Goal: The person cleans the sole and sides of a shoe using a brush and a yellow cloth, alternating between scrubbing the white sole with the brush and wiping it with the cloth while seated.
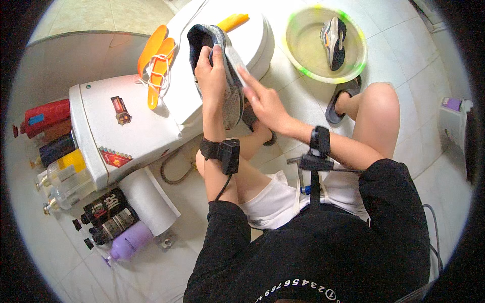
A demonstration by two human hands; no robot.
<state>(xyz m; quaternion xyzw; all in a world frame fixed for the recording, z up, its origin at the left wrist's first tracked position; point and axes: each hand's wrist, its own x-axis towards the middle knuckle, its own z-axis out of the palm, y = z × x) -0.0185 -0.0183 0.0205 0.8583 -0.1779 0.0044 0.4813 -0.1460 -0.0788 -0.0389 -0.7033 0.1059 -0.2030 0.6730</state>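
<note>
My left hand point(211, 74) grips a grey-and-navy sneaker point(232, 106) by its collar, with the fingers in the shoe's opening. The shoe stands lengthwise above the white toilet. My right hand point(265, 108) holds a pale, elongated tool point(234, 57), blurred and perhaps a brush, along the sneaker's right side; its working face is hidden. Left of the shoe lie two orange insoles point(154, 89) with white shoelaces point(161, 70) over them. A yellow-orange object point(233, 22) rests beyond the shoe. In a round plastic basin point(293, 60) lies another sneaker point(334, 43), on its side.
The white toilet's tank point(132, 98) bears stickers. Several pump bottles point(130, 240) and a white cylindrical container point(149, 200) stand left of it. A hose point(163, 170) loops beside the tank. At the far right is a white bin-like object point(452, 121) with a purple item on it.
</note>
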